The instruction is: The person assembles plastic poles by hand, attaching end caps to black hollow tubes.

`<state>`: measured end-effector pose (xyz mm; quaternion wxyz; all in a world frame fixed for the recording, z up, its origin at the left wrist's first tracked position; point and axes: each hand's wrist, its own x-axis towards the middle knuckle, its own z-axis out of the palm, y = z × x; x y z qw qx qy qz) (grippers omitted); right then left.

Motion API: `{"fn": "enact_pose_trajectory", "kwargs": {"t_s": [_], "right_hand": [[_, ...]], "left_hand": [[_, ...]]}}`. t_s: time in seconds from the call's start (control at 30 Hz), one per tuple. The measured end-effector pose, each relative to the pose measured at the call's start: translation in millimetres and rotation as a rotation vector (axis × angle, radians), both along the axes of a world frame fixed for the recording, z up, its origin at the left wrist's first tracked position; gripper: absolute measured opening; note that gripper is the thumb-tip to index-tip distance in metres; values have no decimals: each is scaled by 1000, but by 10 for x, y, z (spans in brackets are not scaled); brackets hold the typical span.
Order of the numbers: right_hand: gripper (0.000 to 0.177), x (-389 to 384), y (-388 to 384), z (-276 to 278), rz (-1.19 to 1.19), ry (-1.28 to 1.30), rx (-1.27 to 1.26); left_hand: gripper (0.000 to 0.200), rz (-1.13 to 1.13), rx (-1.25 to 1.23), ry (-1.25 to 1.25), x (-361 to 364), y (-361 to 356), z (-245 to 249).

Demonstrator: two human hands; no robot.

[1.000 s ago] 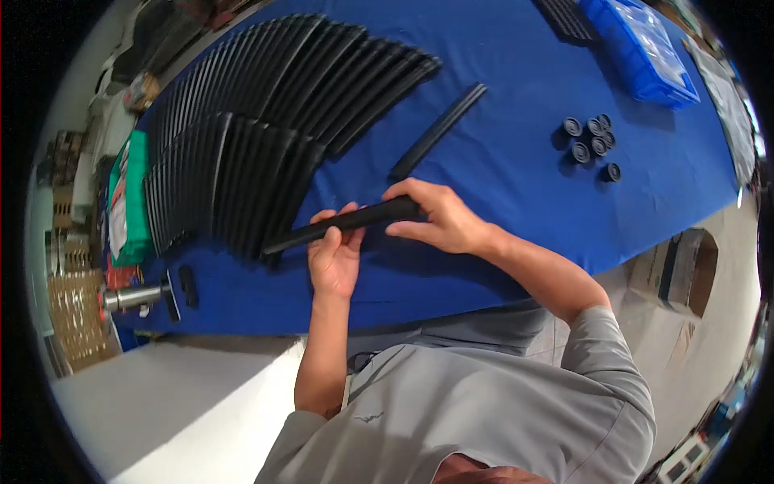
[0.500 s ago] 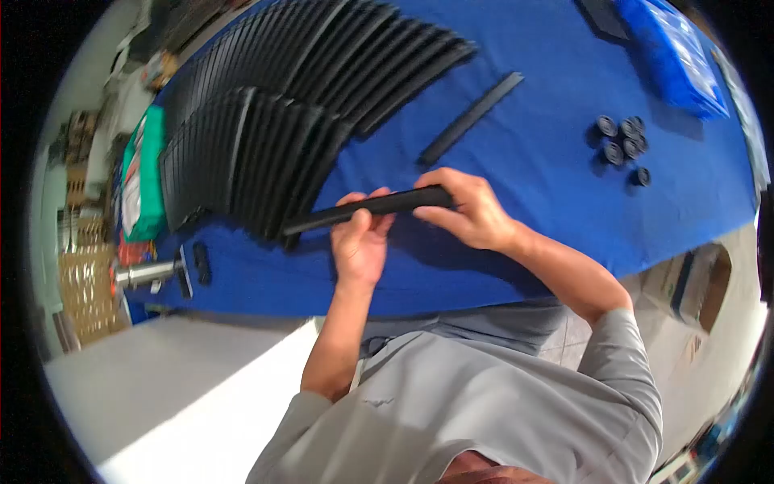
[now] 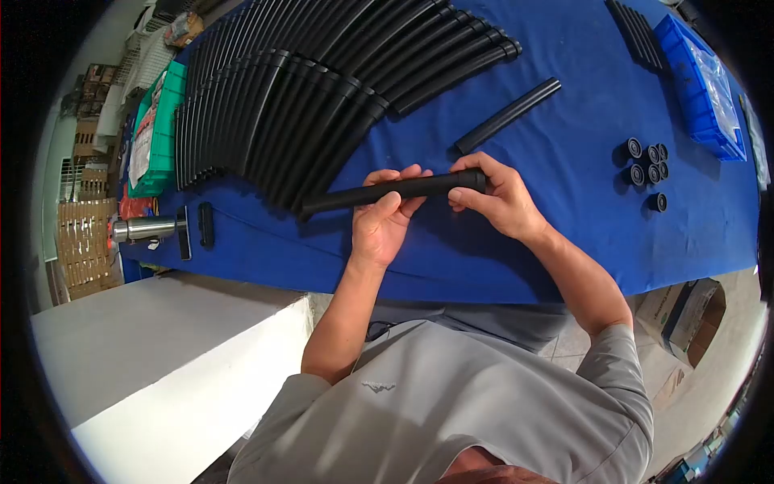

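Both hands hold one black tube (image 3: 339, 198) above the blue cloth. My left hand (image 3: 380, 226) supports its middle from below, thumb on top and fingers curled behind. At the tube's right end, my right hand (image 3: 508, 202) grips around a wider black collar or cap (image 3: 469, 181) between thumb and fingers. Beyond the hands, another black tube (image 3: 508, 114) lies loose at a slant. To the left, rows of black tubes (image 3: 266, 129) are laid side by side in a fan. Several small round black caps (image 3: 636, 174) stand in a cluster on the right.
A blue crate (image 3: 700, 89) with clear plastic bags sits at the far right, beside more black tubes (image 3: 634, 34). At left are a green crate (image 3: 167, 129), a metal flask (image 3: 145, 228) and a phone (image 3: 185, 233). A cardboard box (image 3: 685, 319) stands below the table's right edge.
The view has shifted, so the table's things appear farther right. The tube remains in both hands, and its collared right end now shows more plainly between my right thumb and fingers.
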<state>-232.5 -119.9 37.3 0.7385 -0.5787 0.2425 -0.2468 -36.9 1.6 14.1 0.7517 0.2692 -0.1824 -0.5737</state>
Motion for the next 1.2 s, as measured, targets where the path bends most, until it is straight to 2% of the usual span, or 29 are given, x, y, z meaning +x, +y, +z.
{"fn": "enact_pose_trajectory", "kwargs": {"t_s": [0.07, 0.17, 0.37, 0.47, 0.57, 0.67, 0.7, 0.8, 0.9, 1.0, 1.2], "right_hand": [[30, 5, 20, 15, -7, -6, -15], [28, -55, -43, 92, 117, 32, -194], [26, -9, 49, 67, 9, 15, -192], [26, 6, 55, 46, -17, 27, -326], [28, 10, 69, 38, -15, 34, -248], [32, -21, 21, 106, -80, 138, -673], [35, 9, 11, 64, -129, 68, -772], [35, -21, 14, 76, -108, 73, -724], [33, -27, 16, 137, -31, 123, -446], [31, -14, 29, 92, -23, 101, -272], [27, 14, 49, 41, -67, 101, -320]], "left_hand": [[27, 6, 43, 11, 15, 27, -51], [25, -36, 50, 20, 51, 45, -55], [24, -22, 8, 3, 37, 44, -79], [24, -29, -9, 30, 33, 41, -86], [26, -26, 31, 28, 56, 52, -58], [28, -16, 55, 51, 9, 12, -6], [28, -23, 56, 57, 33, 0, -48], [27, -47, 35, 64, 60, 20, -107], [26, -37, 39, 46, 47, 25, -90], [26, -15, 53, -2, 23, 18, -61], [25, 2, 71, -23, -9, 26, -37]]}}
